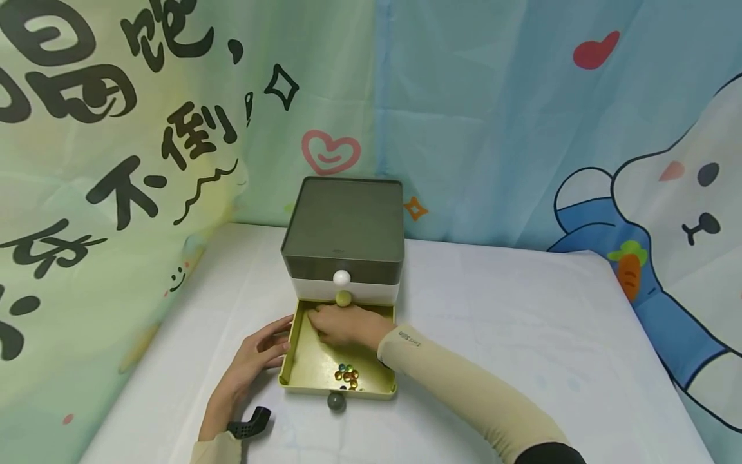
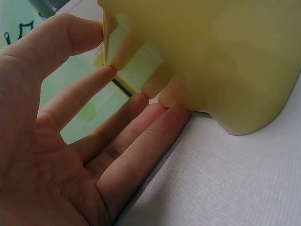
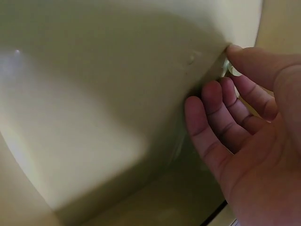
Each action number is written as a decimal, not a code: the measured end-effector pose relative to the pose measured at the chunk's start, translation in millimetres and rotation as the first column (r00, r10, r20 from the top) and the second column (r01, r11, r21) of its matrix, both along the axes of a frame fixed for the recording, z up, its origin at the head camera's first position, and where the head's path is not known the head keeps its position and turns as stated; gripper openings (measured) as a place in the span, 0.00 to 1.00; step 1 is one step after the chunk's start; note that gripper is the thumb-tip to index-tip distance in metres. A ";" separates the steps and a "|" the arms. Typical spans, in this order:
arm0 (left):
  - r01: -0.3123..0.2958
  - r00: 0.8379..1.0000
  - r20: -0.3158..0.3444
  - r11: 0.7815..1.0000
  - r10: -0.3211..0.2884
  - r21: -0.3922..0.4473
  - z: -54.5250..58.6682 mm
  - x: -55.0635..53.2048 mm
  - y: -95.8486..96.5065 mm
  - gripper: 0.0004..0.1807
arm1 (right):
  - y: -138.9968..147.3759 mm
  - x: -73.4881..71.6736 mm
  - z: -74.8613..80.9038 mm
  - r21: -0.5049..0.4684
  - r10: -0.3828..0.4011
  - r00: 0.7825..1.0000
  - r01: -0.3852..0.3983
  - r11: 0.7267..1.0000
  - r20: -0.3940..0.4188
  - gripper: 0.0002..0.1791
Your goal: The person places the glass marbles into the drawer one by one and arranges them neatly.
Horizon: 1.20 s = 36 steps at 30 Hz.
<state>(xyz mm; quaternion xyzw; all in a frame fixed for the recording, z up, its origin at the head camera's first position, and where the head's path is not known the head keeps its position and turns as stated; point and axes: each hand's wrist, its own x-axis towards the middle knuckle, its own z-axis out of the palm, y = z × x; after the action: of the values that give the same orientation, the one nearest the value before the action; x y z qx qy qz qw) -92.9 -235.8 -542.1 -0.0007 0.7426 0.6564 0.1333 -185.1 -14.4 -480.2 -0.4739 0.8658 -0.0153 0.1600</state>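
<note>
A yellow-green drawer (image 1: pixel 307 374) is pulled out from the bottom of a small cabinet (image 1: pixel 344 225). My right hand (image 1: pixel 342 323) reaches into the drawer's back left part. In the right wrist view, its thumb and index finger pinch a small, shiny pale-green piece (image 3: pixel 234 70), mostly covered by the fingers, close over the drawer floor. My left hand (image 1: pixel 255 354) stays outside, its fingertips (image 2: pixel 176 115) touching the left wall and its thumb at the rim. Several small glass beads (image 1: pixel 348 375), amber, green and blue, lie near the drawer's front.
The cabinet has a dark grey-green top, a white knob (image 1: pixel 341 278) and a green knob (image 1: pixel 343 298) above the drawer opening. A grey knob (image 1: pixel 336 402) sticks out from the drawer's front. White cloth (image 1: pixel 493 309) covers the table, and a printed curtain (image 1: pixel 464 129) hangs behind.
</note>
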 end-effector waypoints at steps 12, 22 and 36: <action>-0.001 1.000 -0.003 1.000 0.001 -0.005 -2.2 -1.0 1.8 0.32 | 2.2 -0.8 -0.4 -0.026 -0.015 1.000 0.016 1.000 0.026 0.09; 0.000 1.000 -0.006 1.000 0.000 0.001 -0.1 0.9 -0.4 0.33 | 5.9 7.5 9.3 -0.029 -0.019 0.999 0.020 0.999 0.032 0.13; 0.000 1.000 -0.009 1.000 0.000 -0.015 0.8 1.8 -0.2 0.33 | 18.0 18.6 29.4 -0.021 -0.045 0.994 0.047 0.999 0.099 0.12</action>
<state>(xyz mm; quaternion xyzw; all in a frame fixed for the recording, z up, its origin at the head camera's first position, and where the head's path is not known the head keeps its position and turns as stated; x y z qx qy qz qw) -91.1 -236.0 -541.3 0.0011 0.7480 0.6509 0.1299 -166.6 3.5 -450.8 -0.4545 0.8673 -0.0525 0.1963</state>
